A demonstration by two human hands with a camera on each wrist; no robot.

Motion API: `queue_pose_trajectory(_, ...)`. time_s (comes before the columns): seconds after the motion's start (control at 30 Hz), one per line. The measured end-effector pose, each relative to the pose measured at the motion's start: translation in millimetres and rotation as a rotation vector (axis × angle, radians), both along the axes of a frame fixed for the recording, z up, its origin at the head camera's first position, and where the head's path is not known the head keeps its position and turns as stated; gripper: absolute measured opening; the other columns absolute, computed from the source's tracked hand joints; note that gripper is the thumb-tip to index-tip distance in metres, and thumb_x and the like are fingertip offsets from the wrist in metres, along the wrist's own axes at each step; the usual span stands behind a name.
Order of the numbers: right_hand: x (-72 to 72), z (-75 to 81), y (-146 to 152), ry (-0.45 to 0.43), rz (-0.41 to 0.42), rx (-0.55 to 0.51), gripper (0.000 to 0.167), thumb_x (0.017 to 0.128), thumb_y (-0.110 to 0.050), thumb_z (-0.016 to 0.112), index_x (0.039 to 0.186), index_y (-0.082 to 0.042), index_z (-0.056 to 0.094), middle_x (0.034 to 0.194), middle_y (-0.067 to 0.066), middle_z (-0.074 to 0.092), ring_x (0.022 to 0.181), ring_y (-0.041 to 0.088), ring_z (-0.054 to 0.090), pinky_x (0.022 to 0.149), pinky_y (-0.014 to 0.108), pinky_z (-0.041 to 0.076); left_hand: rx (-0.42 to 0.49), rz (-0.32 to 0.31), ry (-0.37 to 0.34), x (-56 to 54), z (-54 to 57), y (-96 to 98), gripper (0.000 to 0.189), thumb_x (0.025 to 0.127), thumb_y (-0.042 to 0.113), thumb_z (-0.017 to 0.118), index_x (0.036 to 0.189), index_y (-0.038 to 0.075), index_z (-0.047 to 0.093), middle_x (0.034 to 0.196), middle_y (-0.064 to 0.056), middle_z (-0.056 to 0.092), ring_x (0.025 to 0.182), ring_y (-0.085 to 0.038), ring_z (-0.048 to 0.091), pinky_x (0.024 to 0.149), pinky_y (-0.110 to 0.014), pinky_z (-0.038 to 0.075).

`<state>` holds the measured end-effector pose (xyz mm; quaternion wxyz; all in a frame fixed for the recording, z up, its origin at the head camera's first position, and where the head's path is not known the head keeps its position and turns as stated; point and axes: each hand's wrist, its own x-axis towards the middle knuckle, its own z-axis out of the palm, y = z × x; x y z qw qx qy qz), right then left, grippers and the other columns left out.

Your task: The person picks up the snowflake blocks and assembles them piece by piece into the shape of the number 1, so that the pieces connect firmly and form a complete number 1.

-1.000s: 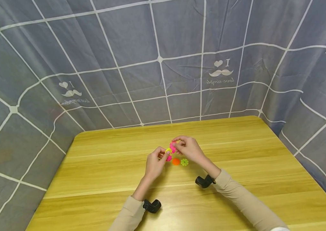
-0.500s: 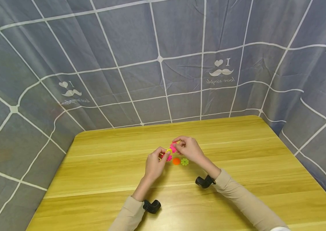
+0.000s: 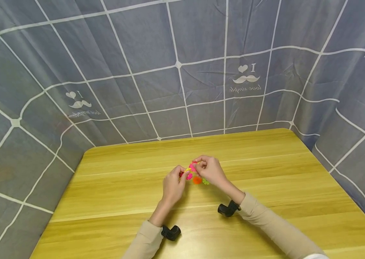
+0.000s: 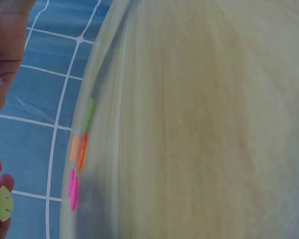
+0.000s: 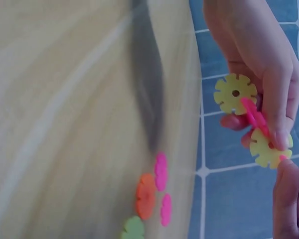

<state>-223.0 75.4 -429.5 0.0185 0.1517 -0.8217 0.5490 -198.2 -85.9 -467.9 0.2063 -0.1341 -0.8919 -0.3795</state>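
In the head view my left hand is over the table, its fingers curled round joined notched plastic discs. In the right wrist view this chain shows a yellow disc, a pink disc seen edge-on and another yellow disc. My right hand is close beside it. Thumb and finger there pinch a pink disc, mostly hidden, right at the lower yellow disc's rim. Fingers of the left hand partly cover the chain.
On the wooden table under the hands lie an orange disc, a green disc and several other loose discs, pink and orange. A grey curtain with white lines hangs behind the table. Each wrist wears a black camera.
My right hand has shifted slightly down and left, and now partly overlaps the green disc in the head view. The left hand keeps its grip on the chain with hardly any movement.
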Motion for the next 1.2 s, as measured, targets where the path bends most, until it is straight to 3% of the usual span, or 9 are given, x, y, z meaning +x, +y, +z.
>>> queue_pose_trajectory(0.17,1.2,-4.3,-3,-0.025,-0.037,-0.038,0.019,0.086,0.002,0.058,0.103,0.005,0.066,0.066,0.022,0.066,0.051,0.032,0.061,0.042,0.018,0.042,-0.001,0.040,0.012,0.2,-1.3,1.9,0.014,0.091,0.021,0.066,0.085,0.008,0.063,0.075,-0.003,0.066,0.062,-0.011,0.056,0.057,-0.022,0.041)
queue_pose_trajectory(0.5,0.4,-12.5,-9,-0.057,-0.053,-0.047,0.020,0.085,0.003,0.056,0.102,0.004,0.066,0.066,0.023,0.065,0.048,0.027,0.060,0.038,0.016,0.031,-0.035,0.050,0.008,-2.6,-5.3,0.6,0.013,0.090,0.019,0.066,0.084,0.008,0.063,0.073,-0.002,0.066,0.057,-0.007,0.048,0.053,-0.020,0.036)
queue_pose_trajectory(0.77,-6.0,-16.1,-4,-0.107,-0.029,-0.079,0.020,0.088,0.000,0.059,0.107,0.006,0.065,0.074,0.029,0.066,0.054,0.031,0.064,0.047,0.026,0.051,-0.017,0.033,-0.016,-5.2,-6.4,1.5,0.015,0.091,0.020,0.065,0.085,0.007,0.063,0.075,-0.004,0.066,0.062,-0.011,0.053,0.056,-0.021,0.040)
queue_pose_trajectory(0.93,-9.4,-12.1,-1,-0.162,0.006,-0.123,0.021,0.092,-0.005,0.060,0.109,0.007,0.065,0.075,0.028,0.067,0.058,0.029,0.064,0.055,0.036,0.057,0.092,-0.026,-0.065,-6.4,-6.8,0.1,0.013,0.093,0.017,0.063,0.089,0.005,0.062,0.083,-0.006,0.068,0.073,-0.015,0.060,0.065,-0.024,0.050)
queue_pose_trajectory(1.1,-9.9,-14.2,2,-0.205,0.028,-0.150,0.025,0.095,-0.007,0.057,0.114,0.008,0.063,0.075,0.023,0.067,0.059,0.025,0.063,0.053,0.027,0.055,0.184,-0.130,-0.125,-8.3,-5.7,-5.4,0.014,0.094,0.015,0.061,0.100,0.003,0.063,0.086,-0.007,0.067,0.072,-0.013,0.056,0.063,-0.020,0.047)
queue_pose_trajectory(1.2,-9.7,-16.8,3,-0.215,0.053,-0.161,0.028,0.095,-0.006,0.056,0.119,0.009,0.059,0.071,0.019,0.065,0.059,0.021,0.062,0.052,0.021,0.053,0.203,-0.191,-0.151,-8.9,-4.3,-8.4,0.018,0.095,0.014,0.060,0.109,0.003,0.063,0.091,-0.009,0.068,0.072,-0.018,0.059,0.063,-0.018,0.047)
